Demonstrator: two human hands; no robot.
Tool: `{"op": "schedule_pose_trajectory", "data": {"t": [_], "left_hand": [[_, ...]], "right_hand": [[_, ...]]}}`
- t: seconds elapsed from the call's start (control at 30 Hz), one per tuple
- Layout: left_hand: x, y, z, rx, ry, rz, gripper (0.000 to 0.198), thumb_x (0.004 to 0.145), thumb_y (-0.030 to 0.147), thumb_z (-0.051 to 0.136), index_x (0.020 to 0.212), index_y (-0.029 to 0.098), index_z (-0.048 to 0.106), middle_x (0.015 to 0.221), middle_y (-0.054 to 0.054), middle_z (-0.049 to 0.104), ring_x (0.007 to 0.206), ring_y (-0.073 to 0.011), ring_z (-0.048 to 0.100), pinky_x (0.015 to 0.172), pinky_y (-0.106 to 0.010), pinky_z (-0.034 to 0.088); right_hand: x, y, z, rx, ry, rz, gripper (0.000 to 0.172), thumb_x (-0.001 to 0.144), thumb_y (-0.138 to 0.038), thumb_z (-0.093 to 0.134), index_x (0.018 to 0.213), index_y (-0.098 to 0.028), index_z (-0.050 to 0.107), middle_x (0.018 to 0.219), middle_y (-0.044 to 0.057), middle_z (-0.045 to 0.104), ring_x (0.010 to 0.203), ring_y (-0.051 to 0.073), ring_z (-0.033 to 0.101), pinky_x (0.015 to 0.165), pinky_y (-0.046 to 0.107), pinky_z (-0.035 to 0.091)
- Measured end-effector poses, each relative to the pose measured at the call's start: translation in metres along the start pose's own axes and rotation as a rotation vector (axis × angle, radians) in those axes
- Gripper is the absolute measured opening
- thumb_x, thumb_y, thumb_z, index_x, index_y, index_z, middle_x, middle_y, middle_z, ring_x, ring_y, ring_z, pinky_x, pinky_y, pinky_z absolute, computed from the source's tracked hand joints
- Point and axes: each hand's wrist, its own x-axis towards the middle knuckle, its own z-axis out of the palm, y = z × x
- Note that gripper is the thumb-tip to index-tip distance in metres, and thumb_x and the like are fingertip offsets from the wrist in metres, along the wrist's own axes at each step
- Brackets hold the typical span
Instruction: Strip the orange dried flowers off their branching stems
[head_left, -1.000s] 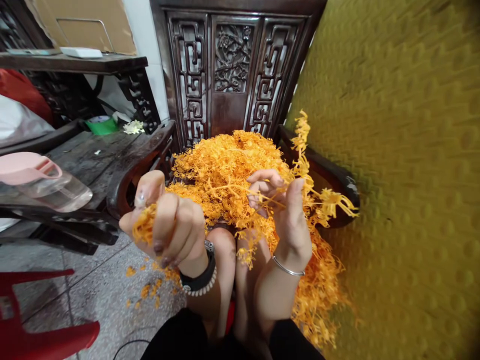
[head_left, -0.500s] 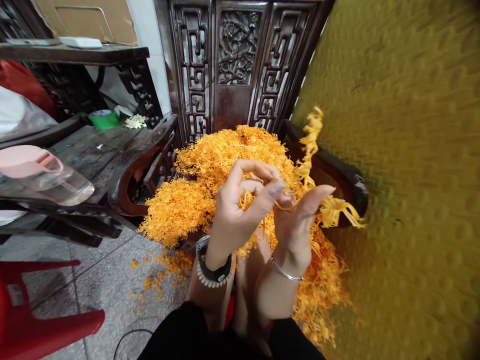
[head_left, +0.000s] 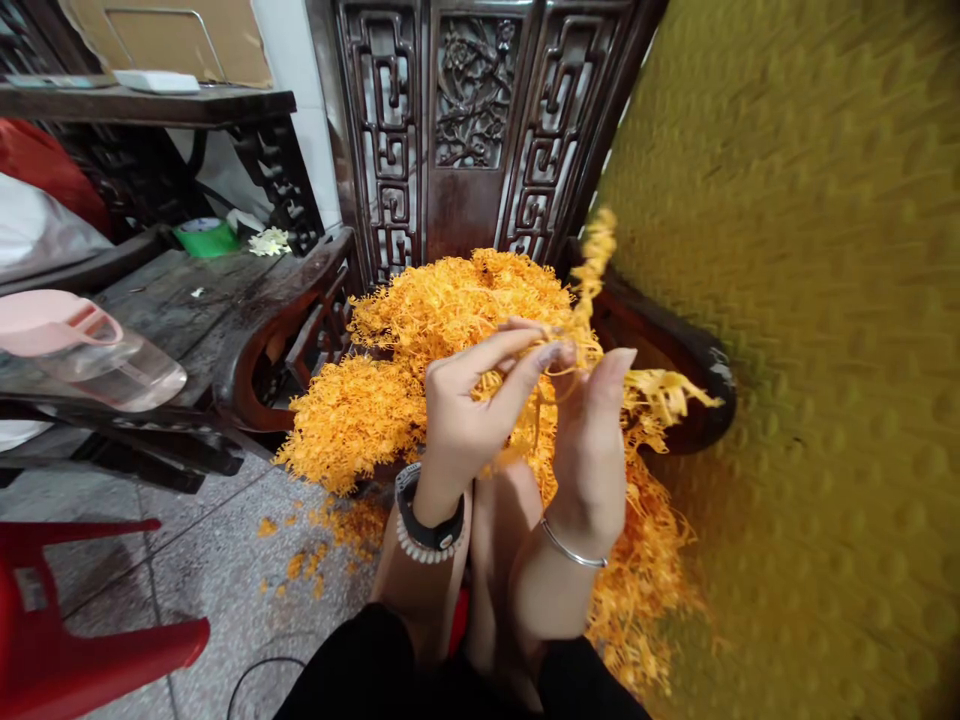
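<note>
My left hand pinches yellow-orange strands between thumb and fingers, its fingertips close against my right hand. My right hand is turned inward with its thumb up, its fingers wrapped round the same bundle and partly hidden. From between the hands a twisted yellow strand sticks up, and a frayed yellow end spreads out to the right. Behind and below them lies a big heap of orange curly strands on a dark wooden chair, reaching down beside my right forearm.
A wooden side bench at left holds green tape and a pink-lidded jug. A red stool stands at lower left. Orange bits lie on the floor. A yellow-brown textured surface rises at right.
The upright strand and the frayed end have shifted left. My right thumb has moved up and left, and my left hand's fingers have straightened somewhat over the strands.
</note>
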Motion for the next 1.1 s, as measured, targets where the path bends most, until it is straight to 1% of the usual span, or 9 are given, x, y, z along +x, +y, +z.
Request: {"op": "schedule_pose_trajectory", "data": {"t": [0.1,0.23,0.37,0.47,0.6,0.8,0.97,1.03,1.1], "left_hand": [[0.001,0.002,-0.003,0.013,0.038,-0.074,0.012,0.081,0.025,0.063,0.090,0.019,0.068,0.081,-0.002,0.071,0.063,-0.0108,0.059,0.060,-0.025,0.050],[0.002,0.004,-0.009,0.060,-0.029,-0.132,0.010,0.083,0.027,0.060,0.079,0.018,0.063,0.060,0.003,0.056,0.054,-0.0087,0.049,0.051,-0.022,0.040],[0.000,0.004,-0.010,0.001,-0.165,-0.185,0.019,0.085,0.028,0.055,0.070,0.017,0.053,0.060,0.004,0.048,0.053,-0.0071,0.044,0.051,-0.022,0.036],[-0.004,0.005,-0.008,-0.315,-0.339,-0.313,0.023,0.087,0.031,0.053,0.069,0.017,0.050,0.061,0.003,0.046,0.048,-0.0055,0.039,0.046,-0.021,0.034],[-0.008,0.008,-0.001,-0.638,-0.453,-0.419,0.026,0.088,0.036,0.051,0.070,0.017,0.048,0.055,0.004,0.044,0.041,-0.0043,0.038,0.039,-0.020,0.031],[-0.009,0.005,0.014,-0.833,-0.367,-0.484,0.028,0.087,0.038,0.050,0.067,0.018,0.047,0.043,0.006,0.041,0.034,-0.0027,0.032,0.034,-0.017,0.025],[-0.001,0.008,-0.002,-0.935,-0.209,-0.483,0.036,0.085,0.048,0.045,0.063,0.020,0.038,0.034,0.012,0.025,0.024,-0.0013,0.014,0.026,-0.014,0.014],[0.000,0.012,-0.007,-0.957,-0.202,-0.466,0.032,0.086,0.044,0.047,0.065,0.020,0.039,0.036,0.011,0.029,0.023,-0.0017,0.017,0.024,-0.013,0.017],[-0.002,0.014,-0.007,-0.912,-0.249,-0.452,0.027,0.087,0.039,0.049,0.069,0.020,0.045,0.040,0.009,0.039,0.025,-0.0023,0.026,0.025,-0.013,0.023]], "right_hand": [[0.003,0.001,0.003,0.037,0.198,-0.053,0.033,0.091,-0.048,0.038,0.096,-0.029,0.065,0.102,0.003,0.066,0.111,0.019,0.057,0.100,0.043,0.044],[0.004,0.002,0.003,0.061,0.238,-0.103,0.020,0.089,-0.038,0.048,0.086,-0.029,0.065,0.094,0.002,0.066,0.099,0.018,0.059,0.090,0.038,0.048],[0.001,-0.001,0.002,0.139,0.251,-0.008,0.020,0.086,-0.038,0.053,0.073,-0.027,0.062,0.076,0.000,0.058,0.078,0.015,0.057,0.074,0.031,0.050],[0.001,-0.008,0.002,0.256,0.177,0.092,0.031,0.084,-0.040,0.055,0.059,-0.023,0.051,0.059,-0.002,0.041,0.053,0.011,0.041,0.049,0.025,0.039],[0.005,-0.020,0.006,0.455,0.073,0.009,0.042,0.084,-0.039,0.052,0.053,-0.021,0.030,0.051,-0.005,0.018,0.043,0.009,0.020,0.039,0.024,0.025],[0.014,-0.020,0.002,0.645,0.099,-0.048,0.046,0.079,-0.031,0.057,0.056,-0.020,0.018,0.053,-0.006,0.006,0.044,0.009,0.004,0.035,0.022,0.009],[0.018,-0.019,-0.013,0.666,0.034,0.027,0.057,0.081,-0.037,0.058,0.055,-0.020,0.010,0.048,-0.008,0.005,0.039,0.007,0.001,0.036,0.024,0.013],[0.014,-0.021,-0.010,0.654,0.061,0.049,0.056,0.080,-0.042,0.059,0.052,-0.019,0.016,0.048,-0.008,0.010,0.038,0.006,0.006,0.037,0.023,0.016],[0.009,-0.022,-0.004,0.607,0.179,0.070,0.045,0.074,-0.042,0.066,0.051,-0.020,0.033,0.050,-0.007,0.023,0.039,0.005,0.020,0.038,0.022,0.021]]}}
